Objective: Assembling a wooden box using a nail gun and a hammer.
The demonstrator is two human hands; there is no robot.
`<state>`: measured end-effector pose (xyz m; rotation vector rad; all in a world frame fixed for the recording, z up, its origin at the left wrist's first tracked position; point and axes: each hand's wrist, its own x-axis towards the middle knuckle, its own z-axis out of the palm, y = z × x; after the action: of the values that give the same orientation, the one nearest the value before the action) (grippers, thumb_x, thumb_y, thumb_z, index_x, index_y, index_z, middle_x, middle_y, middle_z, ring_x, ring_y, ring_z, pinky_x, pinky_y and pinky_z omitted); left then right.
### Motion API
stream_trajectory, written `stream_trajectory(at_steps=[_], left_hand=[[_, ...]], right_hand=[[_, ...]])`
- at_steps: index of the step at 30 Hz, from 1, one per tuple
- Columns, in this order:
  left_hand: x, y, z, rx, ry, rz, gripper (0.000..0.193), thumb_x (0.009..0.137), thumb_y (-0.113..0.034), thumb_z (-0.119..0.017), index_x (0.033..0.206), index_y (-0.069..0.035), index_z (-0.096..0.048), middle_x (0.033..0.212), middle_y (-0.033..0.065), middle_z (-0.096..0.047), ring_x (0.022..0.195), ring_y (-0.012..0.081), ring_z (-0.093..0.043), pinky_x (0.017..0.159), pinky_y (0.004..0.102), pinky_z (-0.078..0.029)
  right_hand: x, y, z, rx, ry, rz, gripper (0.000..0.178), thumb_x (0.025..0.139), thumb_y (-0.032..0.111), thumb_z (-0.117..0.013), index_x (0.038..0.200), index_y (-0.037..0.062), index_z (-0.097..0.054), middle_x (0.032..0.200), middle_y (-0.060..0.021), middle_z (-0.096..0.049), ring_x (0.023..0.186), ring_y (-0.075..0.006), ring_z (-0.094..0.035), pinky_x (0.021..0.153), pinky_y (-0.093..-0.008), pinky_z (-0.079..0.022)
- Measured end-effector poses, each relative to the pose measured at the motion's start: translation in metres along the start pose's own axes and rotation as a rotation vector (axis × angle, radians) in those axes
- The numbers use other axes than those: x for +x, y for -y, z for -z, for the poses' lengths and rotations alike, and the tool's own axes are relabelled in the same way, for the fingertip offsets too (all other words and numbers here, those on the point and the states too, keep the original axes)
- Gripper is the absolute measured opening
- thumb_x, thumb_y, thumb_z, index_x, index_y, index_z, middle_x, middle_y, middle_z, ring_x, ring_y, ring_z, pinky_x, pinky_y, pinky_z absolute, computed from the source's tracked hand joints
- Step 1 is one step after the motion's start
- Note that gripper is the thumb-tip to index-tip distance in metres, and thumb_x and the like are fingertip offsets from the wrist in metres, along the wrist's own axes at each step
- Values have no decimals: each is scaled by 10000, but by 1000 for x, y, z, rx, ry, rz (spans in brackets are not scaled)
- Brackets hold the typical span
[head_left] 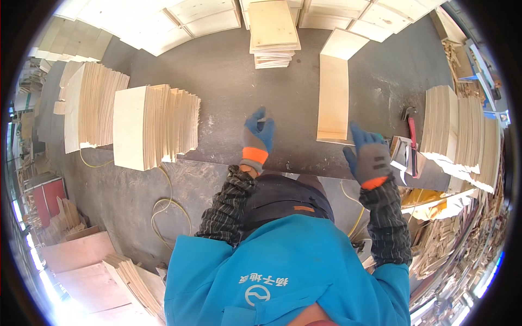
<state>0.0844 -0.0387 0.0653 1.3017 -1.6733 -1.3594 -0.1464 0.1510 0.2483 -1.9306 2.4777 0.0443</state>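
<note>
Both my hands wear gloves with blue fingers, grey backs and orange cuffs. My left hand (259, 137) hovers over the near middle of the dark worktable (234, 92), fingers loosely bent and apart, holding nothing. My right hand (371, 155) has its fingers spread beside the near right corner of a long, pale wooden tray-like piece (333, 95); I cannot tell if a fingertip touches it. To the right of that hand lie a silver-grey tool (401, 152), its kind unclear, and a red-handled tool with a dark metal head (411, 127).
Thin boards stand in rows at the left (130, 127) and right (457, 130). A flat board stack (274, 32) lies at the far middle, before pale wooden boxes (212, 22). A yellow hose (171, 204) loops on the floor at left. Scrap wood (451, 239) heaps at lower right.
</note>
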Motion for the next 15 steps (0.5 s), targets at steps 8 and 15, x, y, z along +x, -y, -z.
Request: stream_trajectory(at_steps=[8,15], left_hand=[[-29,-15,29,-211,316,162,595,984,-120,-788,1516,48,-583,1238,143,-751,976,185,-719,872,355,-601],[-78,-92,-70,151,594,-133,802,900,-110,-843,1603,15,-479,1135,143,-726,798,149,-677,724,314,-570]], right_hand=[[-63,-110,-11,114,-149,-512,689,1019,438,-684,1539,12,-534,1377,-276,-695,1235,-461,-678,1070,-546,-529],[-141,-308,-35,-2,-123,-985,897,979,541,-709,1632,0,-416,1544,-288,-590,1438,-442,-563,1193,-505,-470]])
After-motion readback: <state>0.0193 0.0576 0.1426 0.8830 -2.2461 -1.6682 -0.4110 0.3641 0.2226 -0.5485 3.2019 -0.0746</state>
